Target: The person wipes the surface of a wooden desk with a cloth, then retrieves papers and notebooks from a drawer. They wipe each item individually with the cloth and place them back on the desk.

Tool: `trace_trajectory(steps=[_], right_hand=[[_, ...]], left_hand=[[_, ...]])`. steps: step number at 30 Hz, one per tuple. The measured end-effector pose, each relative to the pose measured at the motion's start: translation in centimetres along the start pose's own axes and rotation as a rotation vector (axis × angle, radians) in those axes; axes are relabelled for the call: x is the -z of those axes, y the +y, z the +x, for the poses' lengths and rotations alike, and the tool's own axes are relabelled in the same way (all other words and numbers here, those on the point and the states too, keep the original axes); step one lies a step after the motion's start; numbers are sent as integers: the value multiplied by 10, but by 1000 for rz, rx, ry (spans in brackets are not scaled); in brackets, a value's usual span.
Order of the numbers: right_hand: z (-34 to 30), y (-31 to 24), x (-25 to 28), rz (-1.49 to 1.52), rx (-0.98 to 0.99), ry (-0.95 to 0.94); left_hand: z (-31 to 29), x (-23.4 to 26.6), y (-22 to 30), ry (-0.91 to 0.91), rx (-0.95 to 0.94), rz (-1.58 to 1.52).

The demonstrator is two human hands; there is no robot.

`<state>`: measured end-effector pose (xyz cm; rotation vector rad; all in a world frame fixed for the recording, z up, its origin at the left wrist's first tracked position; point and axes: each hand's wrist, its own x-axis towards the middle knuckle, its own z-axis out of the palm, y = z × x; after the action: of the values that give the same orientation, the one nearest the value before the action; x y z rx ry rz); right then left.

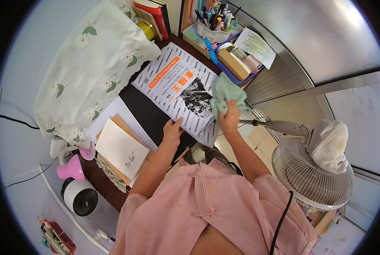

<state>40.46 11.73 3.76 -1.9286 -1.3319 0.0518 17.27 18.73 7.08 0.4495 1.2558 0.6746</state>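
A pack of sketching paper, white with orange marks and a dark picture, lies over a black flat folder on the dark desk. My left hand grips the pack's near edge, thumb on top and fingers underneath. In my right hand is a bunched green cloth, which rests against the pack's right side. The cloth hides part of that edge.
A spiral notebook lies to the left, near a flowered white cloth cover. A blue basket and a pen holder stand at the far right. Close on the right is a fan; a pink lamp is at left.
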Motion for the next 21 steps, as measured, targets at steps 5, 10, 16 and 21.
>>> trace_trajectory(steps=[5, 10, 16, 21], right_hand=[[-15, -82, 15, 69, 333, -588], [23, -55, -22, -118, 131, -234], [65, -110, -73, 58, 368, -474], [49, -130, -62, 149, 610, -834]], left_hand=[[-12, 9, 6, 53, 64, -15], [-40, 42, -18, 12, 189, 1], [-45, 35, -28, -38, 167, -15], [-45, 43, -34, -63, 159, -18]])
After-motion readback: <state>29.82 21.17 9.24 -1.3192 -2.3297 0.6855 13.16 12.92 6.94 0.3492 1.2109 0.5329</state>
